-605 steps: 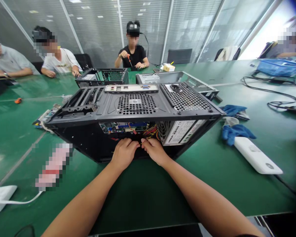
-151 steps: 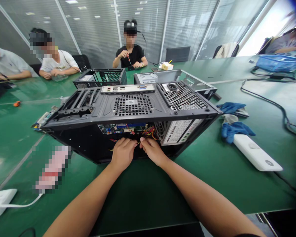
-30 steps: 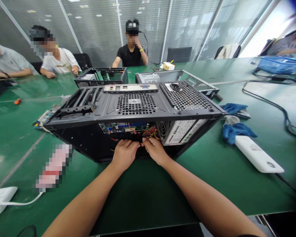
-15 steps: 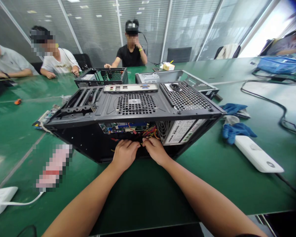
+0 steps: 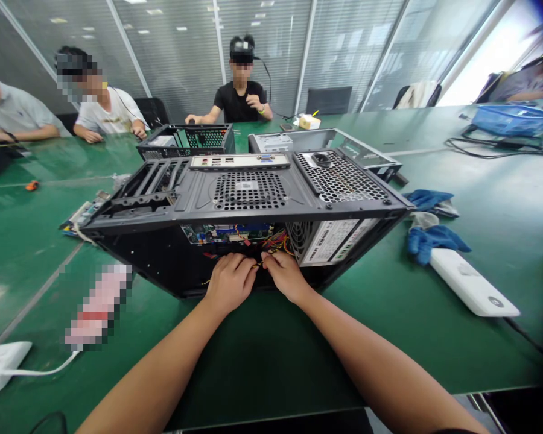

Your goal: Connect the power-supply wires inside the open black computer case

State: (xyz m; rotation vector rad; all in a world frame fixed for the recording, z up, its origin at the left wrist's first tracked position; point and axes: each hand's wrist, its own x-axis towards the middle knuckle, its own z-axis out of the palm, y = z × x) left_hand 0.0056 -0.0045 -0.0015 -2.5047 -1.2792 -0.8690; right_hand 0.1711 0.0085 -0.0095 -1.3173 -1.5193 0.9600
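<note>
A black computer case (image 5: 190,199) stands on the green table with its open side toward me. Inside it I see a motherboard (image 5: 226,234), a bundle of coloured wires (image 5: 278,241) and the labelled power supply (image 5: 339,242). Both hands reach into the opening. My left hand (image 5: 230,280) has its fingers closed on a thin yellow-and-black cable (image 5: 256,265). Close beside it, my right hand (image 5: 284,274) pinches the same cable, fingertips almost touching the left ones. The cable's ends and what they join are hidden by my hands.
Two more open cases, one black (image 5: 199,141) and one grey (image 5: 326,141), stand behind mine. At right lie blue gloves (image 5: 434,241) and a white power strip (image 5: 473,282); at left, a circuit board (image 5: 84,217) and white adapter (image 5: 2,367). Several people sit around the table.
My hands have barely moved inside the case. The person opposite has lowered a hand from the face. The black cable at far right has been drawn back toward the blue basket.
</note>
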